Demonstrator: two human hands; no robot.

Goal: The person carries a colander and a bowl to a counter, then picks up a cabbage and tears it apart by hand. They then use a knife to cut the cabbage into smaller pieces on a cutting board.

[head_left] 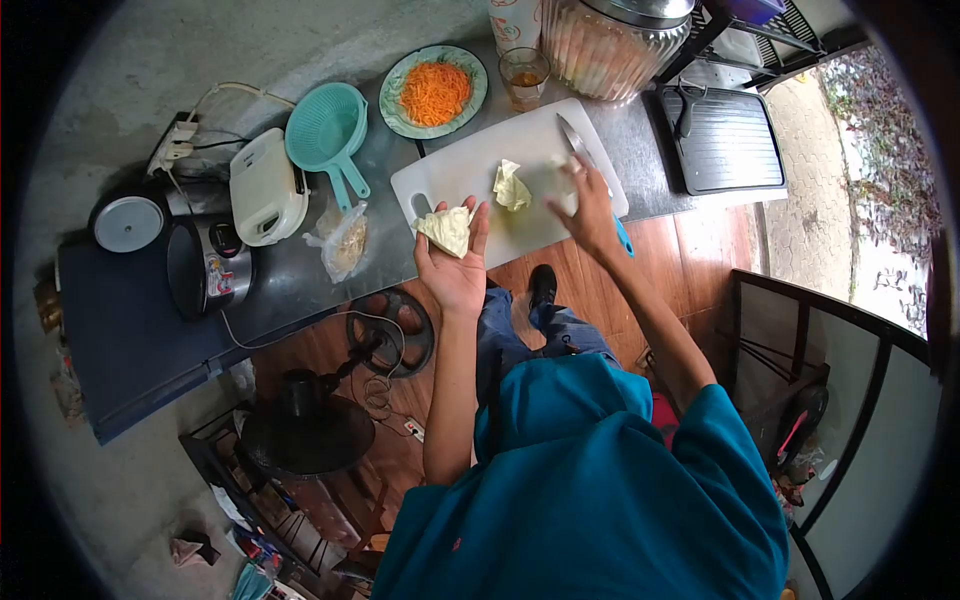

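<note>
My left hand (456, 275) is palm up at the board's lower left edge, its fingers curled round a pale cabbage wedge (446, 231). My right hand (590, 208) is over the right part of the white cutting board (455, 180), its fingers smeared by motion. A whitish blur shows beside those fingers, too unclear to name. Between the hands, a crumpled pale cabbage leaf (511, 187) lies on the board. A knife (574, 138) with a blue handle lies along the board's right side, partly hidden behind my right hand.
Behind the board are a plate of shredded carrot (435, 92), a glass (524, 78) and a large jar (612, 45). To the left are a green colander (327, 127), a plastic bag (345, 245) and a white appliance (268, 190). A black griddle (725, 140) sits at right.
</note>
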